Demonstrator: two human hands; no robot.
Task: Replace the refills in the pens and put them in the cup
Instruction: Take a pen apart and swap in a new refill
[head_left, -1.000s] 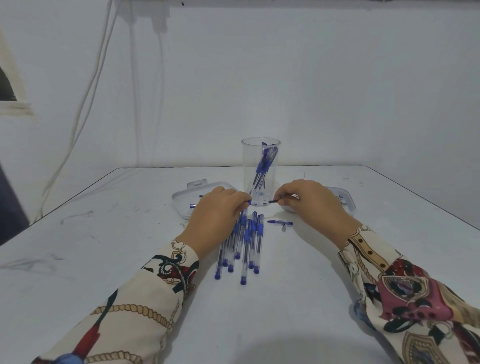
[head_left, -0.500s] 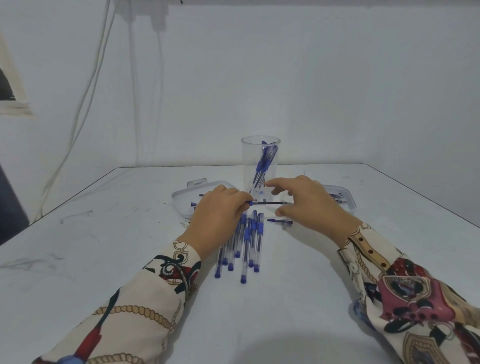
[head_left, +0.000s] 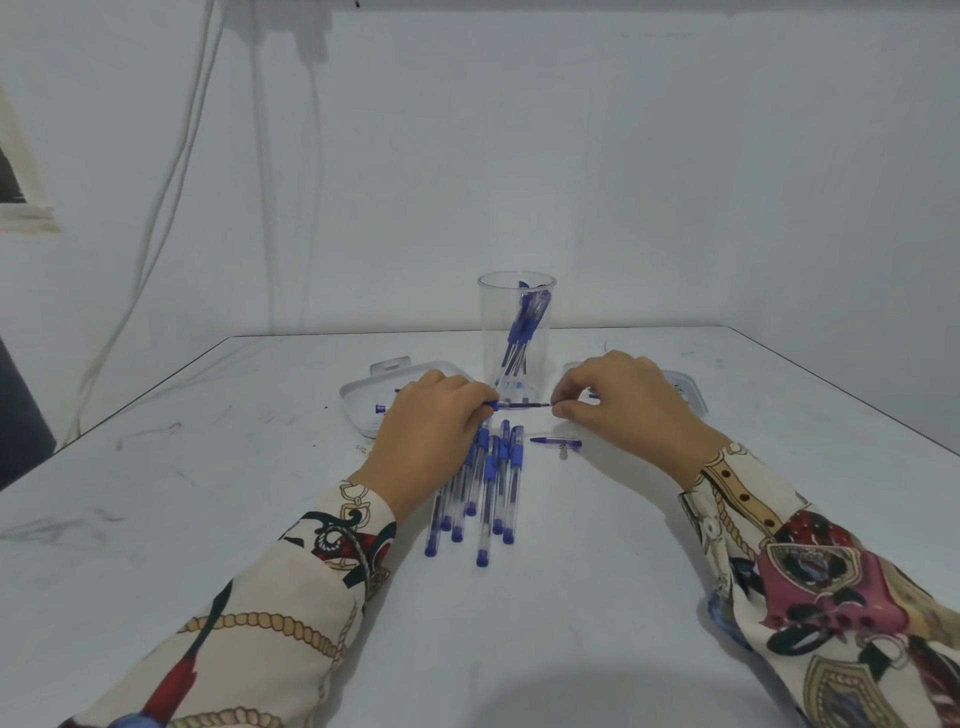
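The left hand (head_left: 434, 431) grips a pen (head_left: 491, 405) and the right hand (head_left: 623, 402) pinches a thin refill (head_left: 524, 404) – just in front of the cup (head_left: 516, 332) on the bench (head_left: 260, 519). The refill swap looks half done – next, line it up straight

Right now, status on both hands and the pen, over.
Left hand grips pen barrel; right hand pinches thin refill between them. Cup behind holds several pens. Loose pens lie under the left wrist, not blocking.
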